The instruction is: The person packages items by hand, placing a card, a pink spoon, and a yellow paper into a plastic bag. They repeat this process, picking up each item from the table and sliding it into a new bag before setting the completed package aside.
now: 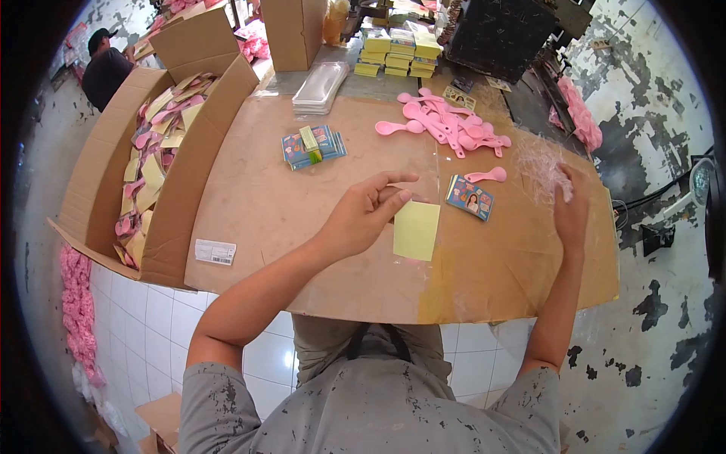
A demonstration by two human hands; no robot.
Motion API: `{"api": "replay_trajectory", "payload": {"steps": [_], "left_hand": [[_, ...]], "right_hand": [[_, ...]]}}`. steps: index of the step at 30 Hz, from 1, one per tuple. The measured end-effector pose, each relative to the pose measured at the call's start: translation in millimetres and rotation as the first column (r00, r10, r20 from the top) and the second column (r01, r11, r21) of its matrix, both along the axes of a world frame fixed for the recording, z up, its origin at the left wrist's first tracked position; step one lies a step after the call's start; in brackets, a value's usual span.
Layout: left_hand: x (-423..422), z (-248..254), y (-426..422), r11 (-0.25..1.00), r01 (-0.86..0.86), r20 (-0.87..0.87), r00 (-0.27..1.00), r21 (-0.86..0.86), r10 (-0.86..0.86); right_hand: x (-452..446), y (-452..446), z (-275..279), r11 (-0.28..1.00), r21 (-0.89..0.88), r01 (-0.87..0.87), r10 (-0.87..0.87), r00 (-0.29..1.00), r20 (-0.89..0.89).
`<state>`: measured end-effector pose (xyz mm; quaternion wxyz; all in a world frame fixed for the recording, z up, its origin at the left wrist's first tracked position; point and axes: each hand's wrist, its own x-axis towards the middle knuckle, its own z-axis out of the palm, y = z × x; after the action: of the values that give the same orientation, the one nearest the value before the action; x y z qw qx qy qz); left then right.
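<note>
My left hand is over the middle of the table, its thumb and fingers closed at the top edge of a pale yellow card. The index finger points out above the card. At the right, my right hand has its fingertips pinched at the edge of a heap of thin clear plastic pieces. Between the hands lies a small stack of blue printed cards, with a single pink spoon just behind it. A pile of pink measuring spoons is farther back.
A banded bundle of blue cards and clear plastic sleeves lie at the back left. An open carton holds spoons and cards. Stacked yellow cards and a black box stand behind. Another person is at far left.
</note>
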<state>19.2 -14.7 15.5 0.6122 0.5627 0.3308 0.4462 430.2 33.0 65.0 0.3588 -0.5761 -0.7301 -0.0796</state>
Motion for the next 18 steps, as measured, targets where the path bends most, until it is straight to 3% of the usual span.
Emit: {"api": "replay_trajectory", "payload": {"steps": [2,4,6,9,12,18], "left_hand": [[-1,-5,3,0.999,-0.038,-0.056,0.998,0.016,0.039],[-1,-8,4,0.998,-0.059,-0.066,0.996,0.014,0.060],[1,-8,5,0.998,-0.061,-0.030,0.998,-0.006,0.061],[1,-6,3,0.999,-0.054,-0.033,0.998,0.007,0.054],[0,-1,2,0.999,-0.040,0.015,0.999,0.025,0.040],[-2,-9,6,0.999,-0.051,-0.056,0.997,-0.011,0.051]], "right_hand": [[-61,-11,9,0.958,-0.208,-0.199,0.155,0.965,-0.212],[-104,-19,6,0.762,-0.376,-0.528,0.375,0.832,-0.408],[-144,-26,3,0.629,-0.367,-0.686,0.512,0.720,-0.468],[-172,-17,-24,0.431,-0.362,-0.827,0.327,0.517,-0.791],[-175,-8,-31,0.384,-0.347,-0.856,0.262,0.461,-0.848],[-165,-7,-35,0.406,-0.330,-0.852,0.200,0.436,-0.878]]}}
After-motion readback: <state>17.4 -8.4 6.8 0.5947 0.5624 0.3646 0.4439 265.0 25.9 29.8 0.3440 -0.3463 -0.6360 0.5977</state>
